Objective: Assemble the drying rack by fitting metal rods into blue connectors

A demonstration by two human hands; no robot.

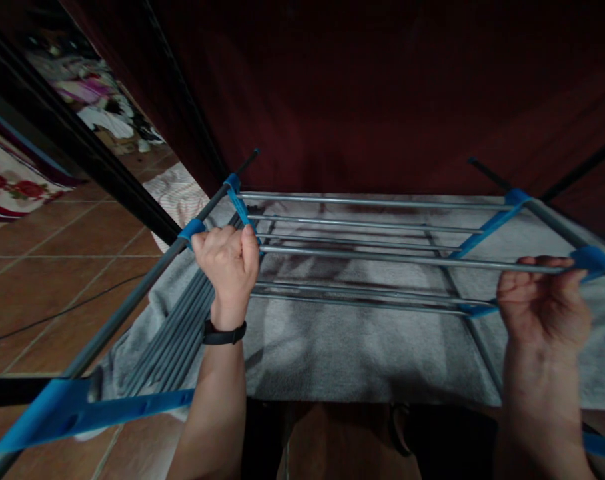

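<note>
A rack of grey metal tubes with blue plastic brackets stands before me. My left hand, back up and wearing a black wristband, is closed in a fist at the left end of the front metal rod, right beside a blue bracket. The fist hides that end of the rod. At the rod's right end, my right hand is turned palm up, its fingers curled around the rod and its thumb near another blue bracket. Several more crossbars span the rack behind and below.
Several loose grey tubes lie bundled on a grey cloth at left. A dark red fabric hangs behind the rack. A cable crosses the tiled floor. Clothes are heaped at far left.
</note>
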